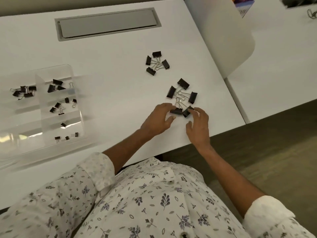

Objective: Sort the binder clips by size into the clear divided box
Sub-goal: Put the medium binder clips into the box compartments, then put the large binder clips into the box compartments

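A cluster of large black binder clips (182,93) lies on the white table (111,69) near its front right edge. My left hand (158,120) rests fingertips on the nearest large clip (176,111), thumb apart. My right hand (199,125) touches the neighbouring clip (187,112) with its fingertips, thumb also apart. Neither clip is lifted. Farther back sits a second cluster of medium clips (157,63). The clear divided box (82,121) stands at the left. Its compartments hold clips: bigger ones (55,85) at the far end, smaller ones (59,107) in the middle, tiny ones (66,137) nearest me.
More clips (24,92) lie in the box's left section. A grey cable hatch (106,21) is set into the table at the back. A white chair back (223,40) stands to the right, with another table (274,66) beyond it. The front edge runs just under my wrists.
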